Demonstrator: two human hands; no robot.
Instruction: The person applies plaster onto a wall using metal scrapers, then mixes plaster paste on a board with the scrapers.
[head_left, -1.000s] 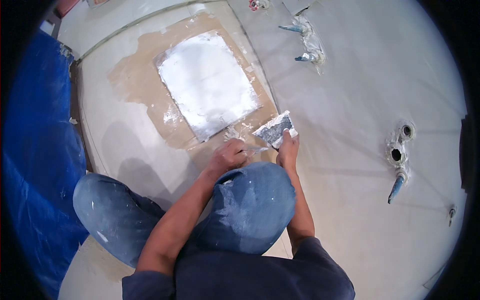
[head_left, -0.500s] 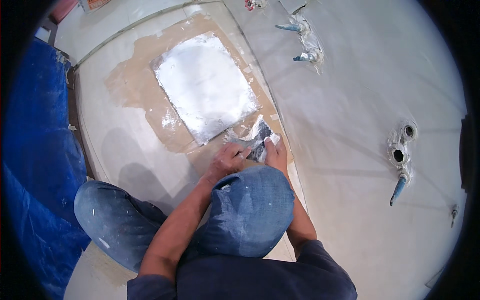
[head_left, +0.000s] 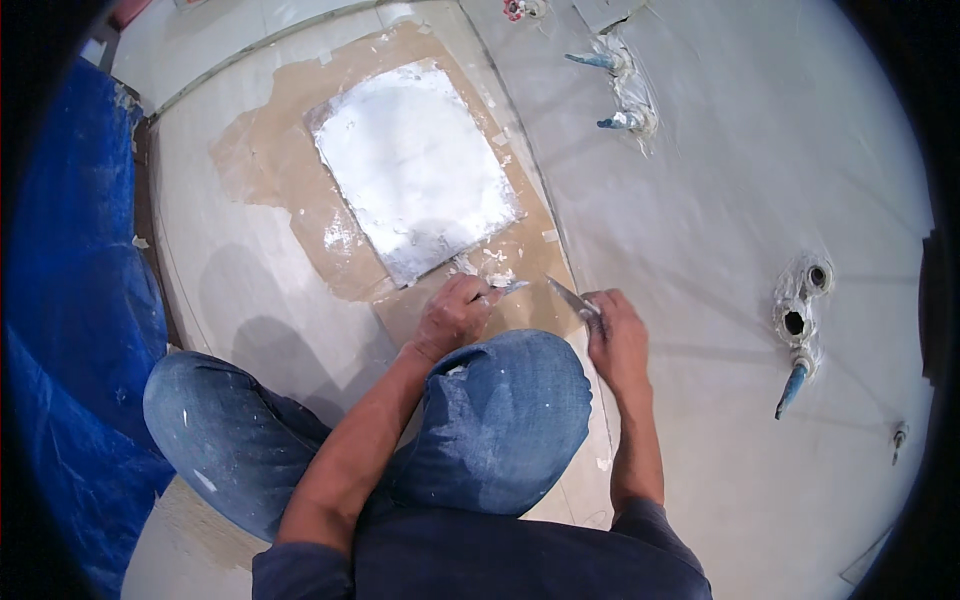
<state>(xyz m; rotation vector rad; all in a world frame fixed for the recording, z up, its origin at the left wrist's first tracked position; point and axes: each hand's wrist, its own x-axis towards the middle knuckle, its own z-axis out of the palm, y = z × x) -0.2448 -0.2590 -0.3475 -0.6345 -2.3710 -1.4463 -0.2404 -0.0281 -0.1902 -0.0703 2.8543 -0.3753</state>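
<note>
My left hand (head_left: 456,315) is closed around a putty knife (head_left: 515,287), whose thin pale blade points right, seen nearly edge-on. A short gap away, my right hand (head_left: 618,338) grips a second putty knife (head_left: 570,296) with a grey blade pointing up and left. Fingers cover both handles. White paste lies in small lumps (head_left: 495,265) on the brown paper (head_left: 300,140) just beyond my left hand. Farther off on that paper rests a rectangular board (head_left: 402,270) thickly coated with white paste (head_left: 415,155).
A pale wall (head_left: 700,210) runs along the right, with blue-tipped pipe stubs (head_left: 620,120) and round pipe openings (head_left: 795,322) sticking out. Blue sheeting (head_left: 80,250) hangs at the left. My jeans-clad knee (head_left: 510,420) rises between my forearms.
My hands have parted; the right moved right and toward me with its knife. The broad dark blade between them, with white paste on it, is now turned to thin edges.
</note>
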